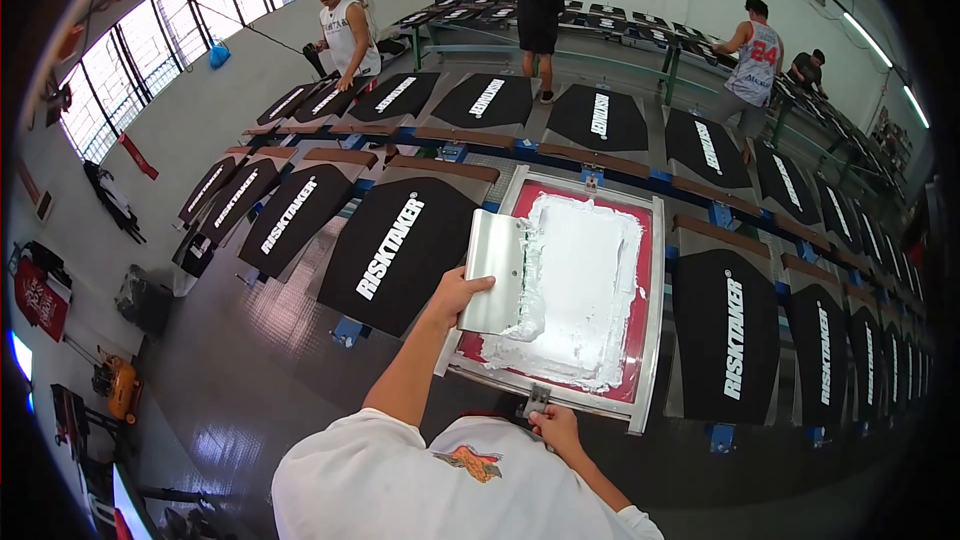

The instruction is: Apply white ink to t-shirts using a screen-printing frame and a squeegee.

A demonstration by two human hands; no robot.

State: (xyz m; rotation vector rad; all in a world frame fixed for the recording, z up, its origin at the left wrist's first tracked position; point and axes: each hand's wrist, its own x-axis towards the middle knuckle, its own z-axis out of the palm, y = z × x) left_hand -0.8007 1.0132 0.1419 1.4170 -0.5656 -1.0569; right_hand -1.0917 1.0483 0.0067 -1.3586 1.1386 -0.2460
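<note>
My left hand (458,295) is closed on a wide silver squeegee (490,255), held upright over the left side of a screen frame (652,300). Thick white ink (585,290) covers most of the red-edged mesh and lies along the squeegee's right edge. At the frame's near end, my right hand (552,428) grips a small metal clamp (535,398), its fingers curled round it. On either side of the screen, black fabric pieces with white lettering lie on grey boards, one to the left (410,280) and one to the right (700,300).
Rows of similar boards (600,105) run along rails. Four other people stand or lean farther back: in white (350,40), in black (535,15), in a jersey (750,60), and in dark clothes (805,72). A bin (142,305) and yellow compressor (122,390) are at left.
</note>
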